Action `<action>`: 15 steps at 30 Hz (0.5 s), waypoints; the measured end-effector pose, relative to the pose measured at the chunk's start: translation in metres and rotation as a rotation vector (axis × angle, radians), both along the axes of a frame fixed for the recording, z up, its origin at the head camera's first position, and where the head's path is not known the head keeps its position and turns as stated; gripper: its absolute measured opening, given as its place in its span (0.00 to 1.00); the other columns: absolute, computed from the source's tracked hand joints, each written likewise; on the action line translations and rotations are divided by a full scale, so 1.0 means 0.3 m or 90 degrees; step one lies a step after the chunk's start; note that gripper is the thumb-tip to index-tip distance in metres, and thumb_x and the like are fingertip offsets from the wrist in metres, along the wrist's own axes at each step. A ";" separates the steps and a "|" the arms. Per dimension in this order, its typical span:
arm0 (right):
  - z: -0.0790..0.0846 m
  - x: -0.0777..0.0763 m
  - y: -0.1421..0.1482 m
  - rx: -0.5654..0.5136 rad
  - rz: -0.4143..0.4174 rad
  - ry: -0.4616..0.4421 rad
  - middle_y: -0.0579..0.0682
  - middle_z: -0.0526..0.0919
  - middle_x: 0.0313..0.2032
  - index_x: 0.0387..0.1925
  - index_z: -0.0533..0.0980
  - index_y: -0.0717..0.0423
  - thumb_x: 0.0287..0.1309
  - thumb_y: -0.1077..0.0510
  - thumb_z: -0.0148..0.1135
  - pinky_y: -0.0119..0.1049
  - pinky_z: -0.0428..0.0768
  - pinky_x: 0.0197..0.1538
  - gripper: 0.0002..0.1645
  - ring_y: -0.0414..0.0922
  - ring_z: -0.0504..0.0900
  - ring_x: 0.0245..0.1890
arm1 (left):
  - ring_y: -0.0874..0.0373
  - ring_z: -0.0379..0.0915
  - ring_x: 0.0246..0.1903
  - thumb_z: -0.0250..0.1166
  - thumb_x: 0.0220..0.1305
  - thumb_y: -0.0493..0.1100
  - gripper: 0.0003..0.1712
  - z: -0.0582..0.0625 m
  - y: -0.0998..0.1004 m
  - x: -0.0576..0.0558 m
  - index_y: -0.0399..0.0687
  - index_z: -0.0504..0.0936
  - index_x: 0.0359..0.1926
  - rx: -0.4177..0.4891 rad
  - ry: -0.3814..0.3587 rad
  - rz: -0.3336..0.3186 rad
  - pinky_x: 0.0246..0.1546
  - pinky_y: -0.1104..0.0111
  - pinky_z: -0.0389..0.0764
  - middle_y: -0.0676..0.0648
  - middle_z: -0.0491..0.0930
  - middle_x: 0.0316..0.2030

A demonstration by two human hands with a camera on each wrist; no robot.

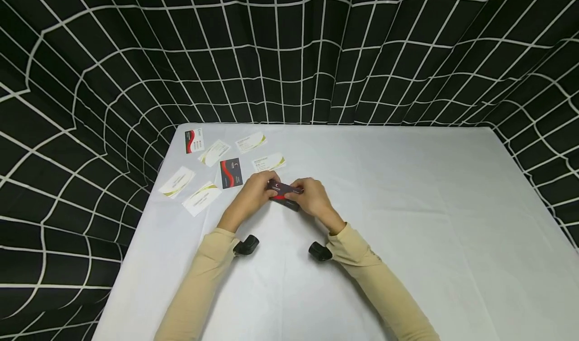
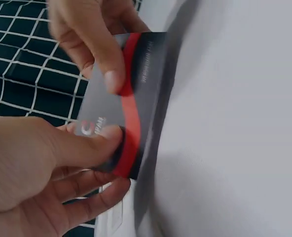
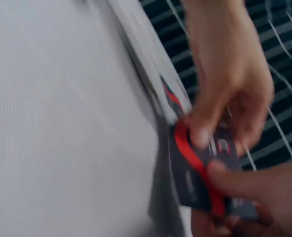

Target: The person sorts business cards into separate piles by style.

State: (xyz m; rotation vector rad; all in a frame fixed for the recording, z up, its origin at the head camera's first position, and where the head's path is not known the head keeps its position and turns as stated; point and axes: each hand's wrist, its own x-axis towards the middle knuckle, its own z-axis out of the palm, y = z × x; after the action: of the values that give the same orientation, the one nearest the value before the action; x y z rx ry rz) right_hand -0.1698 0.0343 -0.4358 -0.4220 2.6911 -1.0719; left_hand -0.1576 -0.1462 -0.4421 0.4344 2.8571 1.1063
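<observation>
Both hands meet over the table around a dark business card (image 2: 151, 74) with a red wavy stripe and white print. In the left wrist view my left hand (image 2: 42, 168) pinches one end, thumb flat on the face and fingers behind. My right hand (image 2: 89, 29) grips the other end the same way. Tilted up, the card has its lower long edge close to the white cloth. The right wrist view is slightly blurred but has both thumbs on the card's face (image 3: 185, 180). Whether it is one card or a stack, I cannot tell.
Left of the hands lie a dark red-striped card (image 1: 231, 173), a black-and-white card (image 1: 194, 141) and several white cards with gold curves, such as one (image 1: 201, 198) near the front. White cloth covers the table (image 1: 407, 205). Black grid-patterned curtain (image 1: 289, 54) surrounds it.
</observation>
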 end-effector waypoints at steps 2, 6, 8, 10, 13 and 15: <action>0.003 -0.020 0.052 -0.036 -0.027 -0.043 0.50 0.84 0.24 0.34 0.84 0.62 0.55 0.53 0.72 0.30 0.66 0.25 0.14 0.40 0.72 0.20 | 0.58 0.73 0.28 0.70 0.56 0.32 0.12 0.000 0.018 0.001 0.40 0.80 0.42 0.047 -0.033 0.012 0.32 0.67 0.74 0.45 0.81 0.31; -0.010 -0.030 0.133 -0.068 -0.062 -0.103 0.46 0.77 0.13 0.25 0.81 0.61 0.57 0.50 0.70 0.28 0.62 0.19 0.18 0.38 0.71 0.12 | 0.63 0.68 0.15 0.72 0.57 0.37 0.13 -0.013 0.051 0.016 0.37 0.82 0.43 0.083 -0.090 0.069 0.19 0.72 0.66 0.48 0.79 0.19; -0.018 -0.027 0.166 -0.060 -0.069 -0.102 0.45 0.75 0.11 0.23 0.81 0.61 0.58 0.50 0.69 0.28 0.61 0.18 0.18 0.38 0.70 0.11 | 0.63 0.68 0.13 0.73 0.56 0.41 0.13 -0.016 0.071 0.019 0.37 0.84 0.38 0.077 -0.108 0.118 0.18 0.71 0.66 0.50 0.79 0.16; -0.029 -0.020 0.186 -0.040 -0.060 -0.097 0.44 0.75 0.11 0.23 0.81 0.62 0.59 0.51 0.69 0.27 0.62 0.18 0.18 0.36 0.69 0.11 | 0.63 0.69 0.14 0.74 0.55 0.45 0.11 -0.023 0.086 0.023 0.40 0.86 0.31 0.047 -0.121 0.166 0.19 0.70 0.66 0.53 0.80 0.15; -0.038 -0.013 0.202 0.001 -0.058 -0.074 0.42 0.73 0.12 0.19 0.80 0.60 0.58 0.49 0.69 0.27 0.61 0.18 0.21 0.35 0.66 0.11 | 0.61 0.70 0.16 0.75 0.54 0.47 0.12 -0.029 0.106 0.023 0.45 0.85 0.23 0.007 -0.127 0.208 0.20 0.68 0.67 0.54 0.80 0.16; -0.032 -0.013 0.208 0.028 -0.066 -0.052 0.42 0.71 0.12 0.16 0.77 0.58 0.58 0.47 0.69 0.27 0.59 0.18 0.23 0.36 0.64 0.12 | 0.60 0.70 0.19 0.75 0.53 0.48 0.12 -0.025 0.123 0.017 0.47 0.84 0.22 -0.011 -0.112 0.212 0.22 0.67 0.68 0.54 0.80 0.16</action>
State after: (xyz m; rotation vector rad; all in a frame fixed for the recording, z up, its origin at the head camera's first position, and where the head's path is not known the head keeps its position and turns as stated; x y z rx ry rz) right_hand -0.1737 0.0966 -0.4455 -0.2283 2.6844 -1.0307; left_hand -0.1523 -0.1094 -0.4497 -0.1426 2.8418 1.0965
